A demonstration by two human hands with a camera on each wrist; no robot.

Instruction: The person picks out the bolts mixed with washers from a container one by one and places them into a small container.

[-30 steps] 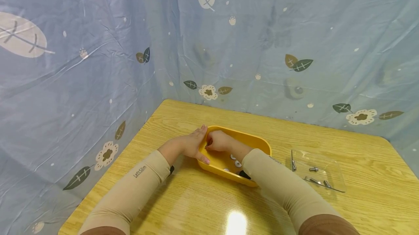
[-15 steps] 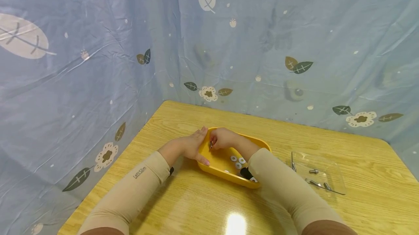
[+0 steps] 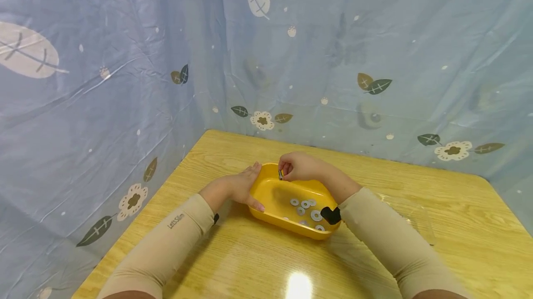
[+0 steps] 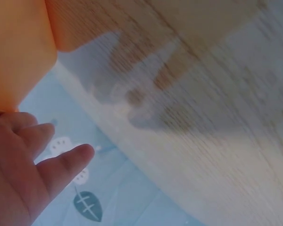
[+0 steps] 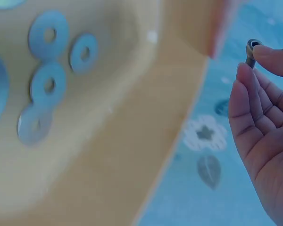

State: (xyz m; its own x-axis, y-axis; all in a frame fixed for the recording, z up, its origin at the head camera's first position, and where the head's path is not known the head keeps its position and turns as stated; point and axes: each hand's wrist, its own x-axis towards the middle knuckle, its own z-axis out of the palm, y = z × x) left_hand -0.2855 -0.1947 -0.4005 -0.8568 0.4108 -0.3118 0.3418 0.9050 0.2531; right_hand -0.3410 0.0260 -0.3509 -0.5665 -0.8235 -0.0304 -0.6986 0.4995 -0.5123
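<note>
At the left end of a yellow plastic tray [image 3: 266, 216], my left hand [image 3: 239, 187] rests with its fingers spread and fairly straight, the thumb by the front rim. In the left wrist view, several fingers extend beside the tray's yellow wall [image 4: 23, 42]. My right hand [image 3: 304, 167] is over the tray's back rim and pinches a small metal socket-head bolt [image 5: 251, 49] between thumb and fingers. Several flat washers [image 3: 316, 215] lie on the tray floor, towards its right half. Close up, the right wrist view shows several washers [image 5: 48, 35] there.
A clear plastic tray [image 3: 420, 220] lies on the wooden table [image 3: 233, 262] to the right, mostly hidden behind my right sleeve [image 3: 387, 229]. Blue patterned curtain [image 3: 316, 67] hangs along the table's back and left edges.
My right hand has lifted from the tray's left inside up to its back rim, moving right with the bolt. More washers show. The right forearm now covers most of the clear tray. Left hand stays put.
</note>
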